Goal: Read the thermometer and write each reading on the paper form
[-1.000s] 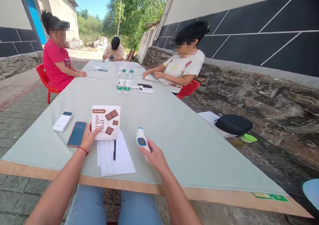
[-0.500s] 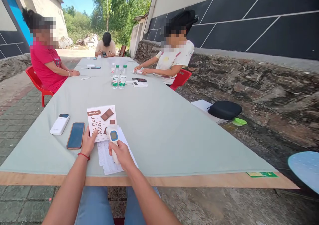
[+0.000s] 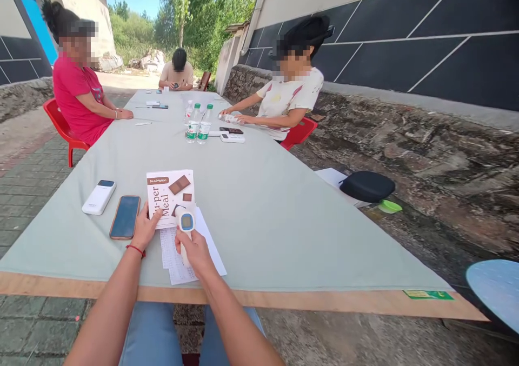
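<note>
At the near end of the table [image 3: 284,220], the box [image 3: 170,190] sits in the left hand [image 3: 146,228], with the thermometer [image 3: 187,221] in the right hand [image 3: 197,252] before its lower right corner — and the papers [image 3: 174,268] lie on the table beneath the right hand. Just left of the left hand lies the phone [image 3: 125,218], with the power bank [image 3: 99,198] farther left. Well beyond the box stand the bottles [image 3: 192,130] — one person [image 3: 83,98] sits along the left side, another [image 3: 290,104] along the right.

thin red bracelet [image 3: 138,250] on left wrist [image 3: 137,243] | light-blue jeans [image 3: 152,336] | bare forearms [image 3: 110,304]
</note>
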Action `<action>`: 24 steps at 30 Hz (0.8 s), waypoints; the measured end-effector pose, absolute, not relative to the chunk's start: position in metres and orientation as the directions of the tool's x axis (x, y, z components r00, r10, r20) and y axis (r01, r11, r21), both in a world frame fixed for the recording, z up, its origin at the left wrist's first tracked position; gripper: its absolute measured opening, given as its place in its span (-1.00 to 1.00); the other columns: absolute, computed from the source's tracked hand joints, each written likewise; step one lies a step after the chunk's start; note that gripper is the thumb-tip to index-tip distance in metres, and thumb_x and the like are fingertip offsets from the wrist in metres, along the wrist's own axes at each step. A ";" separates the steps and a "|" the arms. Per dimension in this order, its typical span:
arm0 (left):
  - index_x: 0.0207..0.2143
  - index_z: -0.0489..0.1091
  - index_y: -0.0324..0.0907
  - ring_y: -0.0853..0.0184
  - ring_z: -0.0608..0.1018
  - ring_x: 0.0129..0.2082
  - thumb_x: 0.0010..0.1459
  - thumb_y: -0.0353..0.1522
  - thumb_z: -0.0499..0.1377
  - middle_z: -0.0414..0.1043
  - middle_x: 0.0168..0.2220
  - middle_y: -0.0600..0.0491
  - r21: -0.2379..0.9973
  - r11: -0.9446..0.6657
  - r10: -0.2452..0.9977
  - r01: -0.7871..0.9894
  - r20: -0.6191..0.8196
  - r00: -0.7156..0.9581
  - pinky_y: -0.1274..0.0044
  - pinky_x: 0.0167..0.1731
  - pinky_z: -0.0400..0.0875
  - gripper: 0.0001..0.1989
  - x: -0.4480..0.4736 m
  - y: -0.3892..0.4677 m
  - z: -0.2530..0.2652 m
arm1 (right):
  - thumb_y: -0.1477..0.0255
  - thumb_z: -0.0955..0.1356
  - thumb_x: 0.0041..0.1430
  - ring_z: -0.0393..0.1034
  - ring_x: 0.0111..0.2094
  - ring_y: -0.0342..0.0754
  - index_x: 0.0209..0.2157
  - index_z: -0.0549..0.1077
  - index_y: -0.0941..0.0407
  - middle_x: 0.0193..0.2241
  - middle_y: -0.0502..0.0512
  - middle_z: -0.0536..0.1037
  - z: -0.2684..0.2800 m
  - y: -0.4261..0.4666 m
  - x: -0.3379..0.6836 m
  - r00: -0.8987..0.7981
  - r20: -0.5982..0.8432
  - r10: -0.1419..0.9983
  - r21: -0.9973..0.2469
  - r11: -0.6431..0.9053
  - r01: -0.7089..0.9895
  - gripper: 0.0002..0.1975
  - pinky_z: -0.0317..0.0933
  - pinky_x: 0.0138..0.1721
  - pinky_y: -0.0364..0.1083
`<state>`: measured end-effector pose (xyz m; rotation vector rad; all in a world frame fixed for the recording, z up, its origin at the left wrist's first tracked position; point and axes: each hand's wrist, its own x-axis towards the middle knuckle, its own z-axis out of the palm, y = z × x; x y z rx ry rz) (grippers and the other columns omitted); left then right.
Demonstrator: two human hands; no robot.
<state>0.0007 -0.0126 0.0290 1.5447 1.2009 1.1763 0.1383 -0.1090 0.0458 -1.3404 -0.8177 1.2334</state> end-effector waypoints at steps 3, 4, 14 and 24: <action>0.00 0.40 -0.18 0.15 0.54 -0.10 0.07 -0.01 0.20 0.54 -0.07 -0.05 0.965 -0.187 0.980 0.184 0.170 0.103 0.39 -0.10 0.41 -0.45 0.001 -0.013 0.030 | 0.16 0.35 -0.03 0.18 -0.62 -0.14 -0.50 0.35 0.09 -0.70 -0.10 0.34 0.046 -0.109 0.137 0.222 -0.226 0.949 -0.966 -0.188 -0.177 -0.73 0.07 -0.51 -0.14; 0.00 0.40 -0.18 0.15 0.54 -0.10 0.07 -0.02 0.20 0.54 -0.07 -0.05 0.965 -0.187 0.980 0.186 0.170 0.104 0.40 -0.11 0.41 -0.45 0.001 -0.013 0.030 | 0.17 0.35 -0.03 0.18 -0.62 -0.14 -0.50 0.36 0.10 -0.70 -0.10 0.34 0.047 -0.109 0.137 0.221 -0.226 0.949 -0.966 -0.189 -0.175 -0.73 0.07 -0.52 -0.14; -0.01 0.41 -0.18 0.15 0.55 -0.11 0.08 -0.02 0.20 0.54 -0.08 -0.06 0.955 -0.198 0.979 0.220 0.180 0.099 0.39 -0.11 0.41 -0.46 0.001 -0.012 0.032 | 0.19 0.36 -0.03 0.18 -0.61 -0.14 -0.50 0.35 0.09 -0.70 -0.10 0.34 0.052 -0.110 0.136 0.217 -0.227 0.949 -0.963 -0.185 -0.196 -0.75 0.07 -0.50 -0.14; 0.00 0.39 -0.19 0.14 0.55 -0.10 0.07 -0.03 0.21 0.54 -0.07 -0.06 0.957 -0.203 0.977 0.207 0.184 0.110 0.38 -0.11 0.41 -0.45 0.001 -0.013 0.032 | 0.17 0.36 -0.01 0.17 -0.58 -0.15 -0.47 0.32 0.08 -0.64 -0.10 0.34 0.093 -0.133 0.134 0.223 -0.099 0.970 -0.980 -0.056 -0.192 -0.73 0.07 -0.52 -0.15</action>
